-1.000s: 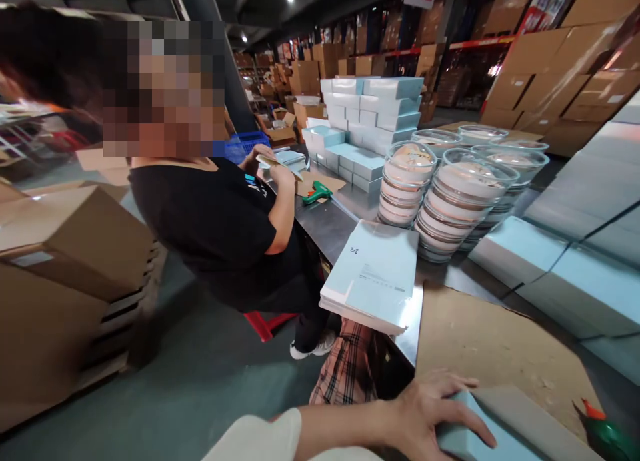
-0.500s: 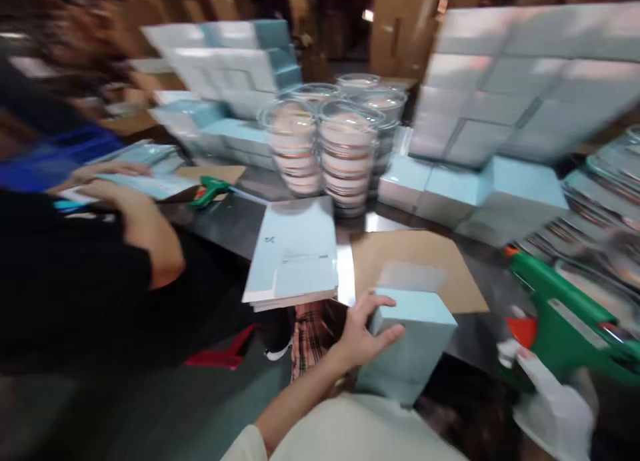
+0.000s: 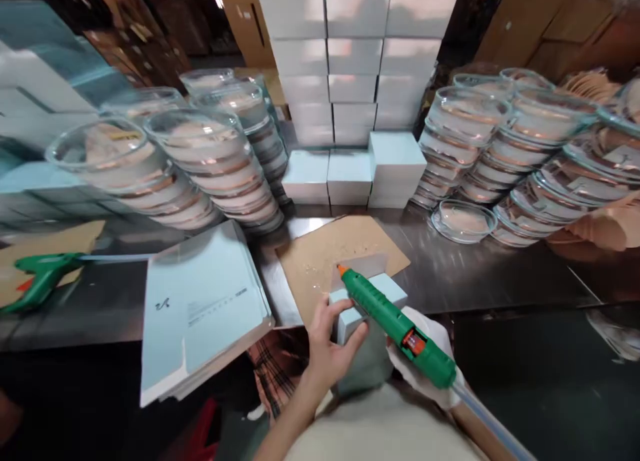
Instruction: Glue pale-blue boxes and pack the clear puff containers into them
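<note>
Pinches light-blue carton point(image 3: 369, 360) in left hand point(image 3: 330, 351) at near edge of tabletop point(image 3: 500, 274), clasps green glue gun point(image 3: 383, 314) in gloved right hand point(image 3: 413, 377), apparently pre-gluing, needing steady aim.

lh point(image 3: 327, 349) on blue box point(image 3: 367, 356), rh point(image 3: 417, 379) w/ glue gun point(image 3: 384, 310)

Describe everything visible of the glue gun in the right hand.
The glue gun is green, seemingly plastic, with an orange nozzle and a side opening showing orange inside. A translucent stick runs from its rear. The white-gloved right hand grips it, hiding the handle. It slants across above the box, nozzle forward-left; whether it touches the box is unclear.
</note>
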Tool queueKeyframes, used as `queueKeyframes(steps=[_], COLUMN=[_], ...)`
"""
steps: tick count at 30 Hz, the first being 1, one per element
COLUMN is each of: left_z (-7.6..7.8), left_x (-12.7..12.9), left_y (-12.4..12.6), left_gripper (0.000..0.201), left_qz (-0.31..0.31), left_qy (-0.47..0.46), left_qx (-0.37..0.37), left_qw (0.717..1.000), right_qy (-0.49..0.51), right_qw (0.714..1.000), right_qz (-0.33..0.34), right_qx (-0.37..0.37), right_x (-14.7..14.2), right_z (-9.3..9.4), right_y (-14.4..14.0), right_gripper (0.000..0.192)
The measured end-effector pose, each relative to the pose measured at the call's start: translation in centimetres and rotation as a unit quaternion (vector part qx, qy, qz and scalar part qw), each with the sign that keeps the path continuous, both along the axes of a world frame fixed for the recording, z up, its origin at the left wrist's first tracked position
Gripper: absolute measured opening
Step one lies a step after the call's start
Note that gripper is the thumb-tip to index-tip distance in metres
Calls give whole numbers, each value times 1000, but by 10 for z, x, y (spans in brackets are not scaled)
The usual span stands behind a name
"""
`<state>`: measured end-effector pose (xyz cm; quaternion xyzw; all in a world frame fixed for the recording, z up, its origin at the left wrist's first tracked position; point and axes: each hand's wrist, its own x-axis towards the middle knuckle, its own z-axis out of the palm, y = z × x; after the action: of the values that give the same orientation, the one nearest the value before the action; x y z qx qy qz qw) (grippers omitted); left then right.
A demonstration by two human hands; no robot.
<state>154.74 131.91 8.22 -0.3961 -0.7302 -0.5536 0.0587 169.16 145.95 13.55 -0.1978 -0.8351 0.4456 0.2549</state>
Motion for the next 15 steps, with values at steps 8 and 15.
queueKeyframes(steps=[8, 15], left_z=[-12, -19], left_x=[-7, -17], left_y=[-11, -22], left_gripper=[28, 30], left_qz=[17, 27], left_qy=[-52, -118], left_qx=[13, 31], left_qw=[998, 992], right_qy=[-12, -98], right_qw=[998, 921], right_qz=[-69, -189], right_qx=[0, -325], right_x=[8, -10], right_z=[-21, -52], right_y=[21, 68], right_gripper=[18, 34])
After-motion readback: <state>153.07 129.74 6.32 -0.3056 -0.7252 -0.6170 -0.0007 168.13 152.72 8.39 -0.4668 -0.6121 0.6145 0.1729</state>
